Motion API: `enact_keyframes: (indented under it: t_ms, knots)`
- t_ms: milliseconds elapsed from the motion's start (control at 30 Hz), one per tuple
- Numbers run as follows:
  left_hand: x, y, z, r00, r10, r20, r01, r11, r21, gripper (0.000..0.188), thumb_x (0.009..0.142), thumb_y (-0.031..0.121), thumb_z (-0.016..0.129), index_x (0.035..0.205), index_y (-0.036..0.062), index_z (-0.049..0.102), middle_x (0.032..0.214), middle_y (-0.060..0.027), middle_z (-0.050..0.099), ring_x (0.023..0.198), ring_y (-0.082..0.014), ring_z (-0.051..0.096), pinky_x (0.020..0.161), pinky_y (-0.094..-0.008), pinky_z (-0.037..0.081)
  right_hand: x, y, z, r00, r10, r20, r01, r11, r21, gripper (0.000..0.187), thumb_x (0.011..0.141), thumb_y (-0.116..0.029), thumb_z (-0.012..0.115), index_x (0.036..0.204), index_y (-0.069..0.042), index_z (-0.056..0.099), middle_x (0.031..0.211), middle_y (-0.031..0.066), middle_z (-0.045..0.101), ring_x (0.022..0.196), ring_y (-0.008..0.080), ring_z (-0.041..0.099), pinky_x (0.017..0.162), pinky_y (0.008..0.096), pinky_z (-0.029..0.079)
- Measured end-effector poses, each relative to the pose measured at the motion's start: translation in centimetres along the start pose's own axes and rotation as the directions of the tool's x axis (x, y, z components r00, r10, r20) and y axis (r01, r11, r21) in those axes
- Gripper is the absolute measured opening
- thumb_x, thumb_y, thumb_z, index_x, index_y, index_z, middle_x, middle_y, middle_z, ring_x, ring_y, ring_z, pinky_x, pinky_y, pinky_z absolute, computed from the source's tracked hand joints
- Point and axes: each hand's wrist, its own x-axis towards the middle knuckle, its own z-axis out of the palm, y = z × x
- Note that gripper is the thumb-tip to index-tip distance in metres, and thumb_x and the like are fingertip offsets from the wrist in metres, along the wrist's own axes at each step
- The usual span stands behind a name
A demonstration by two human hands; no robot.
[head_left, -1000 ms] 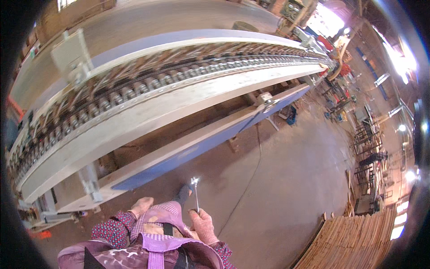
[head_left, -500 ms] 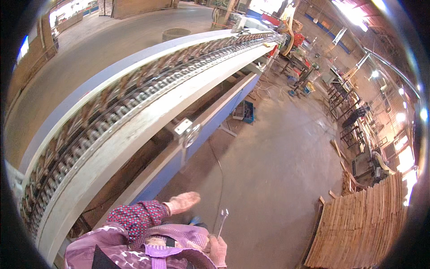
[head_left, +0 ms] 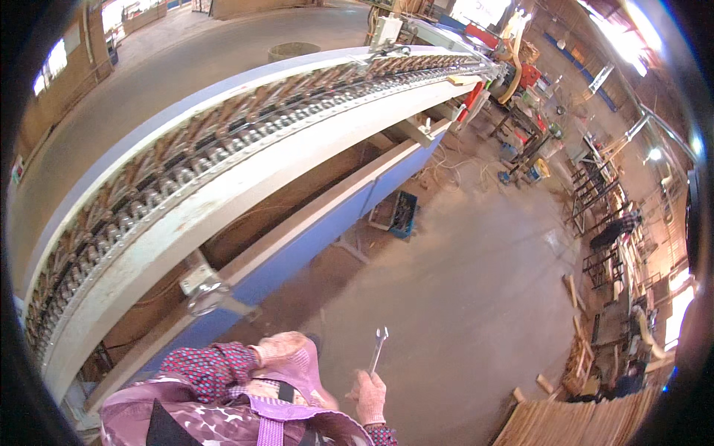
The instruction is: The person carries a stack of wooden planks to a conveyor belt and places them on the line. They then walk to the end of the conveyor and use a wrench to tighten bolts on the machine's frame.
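Note:
In my right hand (head_left: 369, 395) is a silver open-end wrench (head_left: 379, 348), its forked end pointing up and away over the concrete floor. The fingers are closed round its lower part. My left hand (head_left: 280, 348) lies close in front of my body, against the edge of a purple apron (head_left: 303, 369). Its fingers are blurred and partly lost against the cloth, so I cannot tell their grip. To the left of it, a metal bracket with a round handwheel (head_left: 204, 291) sits on the blue side beam of a long machine.
The long machine (head_left: 223, 195), with a chain track along its top, stretches from lower left to the far end. Beneath its beam stands a blue crate (head_left: 402, 214). Stacked wooden strips (head_left: 573, 420) lie at lower right. Farther right, a person (head_left: 616, 227) is by some racks.
The bracket and crate now appear nearer and lower left, as my view has moved along the machine. My left hand has drawn in to the apron; the right hand and wrench sit slightly farther forward.

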Motion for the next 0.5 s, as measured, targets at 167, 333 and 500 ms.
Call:
enact_keyframes:
  t_ms: [167,333,500]
  knots:
    - [12.3,3.8,-4.6,0.984,-0.138,-0.116,0.088,0.928,-0.362,0.043,0.094,0.036,0.036,0.114,0.0029,0.054,0.118,-0.0148,0.056,0.111,-0.0288,0.052,0.096,-0.0356,0.040,11.2,-13.3,-2.0,0.984,-0.152,0.094,0.151,0.988,0.012,0.016,0.085,-0.019,0.059,0.088,-0.003,0.059,0.058,-0.0031,0.044,0.047,0.0062,0.041,0.042,0.0243,0.043]
    - [29.9,11.6,-13.4,0.983,-0.134,-0.129,0.064,0.895,-0.442,0.048,0.092,0.041,0.041,0.112,0.0015,0.058,0.111,-0.0164,0.060,0.107,-0.0319,0.054,0.092,-0.0369,0.042,22.5,-22.1,-5.7,0.989,-0.149,0.004,0.149,0.987,0.056,0.013,0.085,-0.014,0.058,0.087,-0.001,0.058,0.058,-0.0020,0.045,0.045,0.0076,0.043,0.040,0.0245,0.043]
    - [49.3,19.5,-18.8,0.968,0.128,-0.218,-0.232,0.788,-0.570,0.049,0.093,0.044,0.042,0.123,0.0059,0.052,0.121,-0.0114,0.056,0.113,-0.0251,0.051,0.098,-0.0344,0.038,29.2,-33.2,-9.5,0.997,0.007,-0.080,-0.015,0.994,-0.109,0.016,0.084,-0.017,0.057,0.087,-0.002,0.061,0.061,-0.0013,0.048,0.053,0.0078,0.045,0.046,0.0247,0.042]
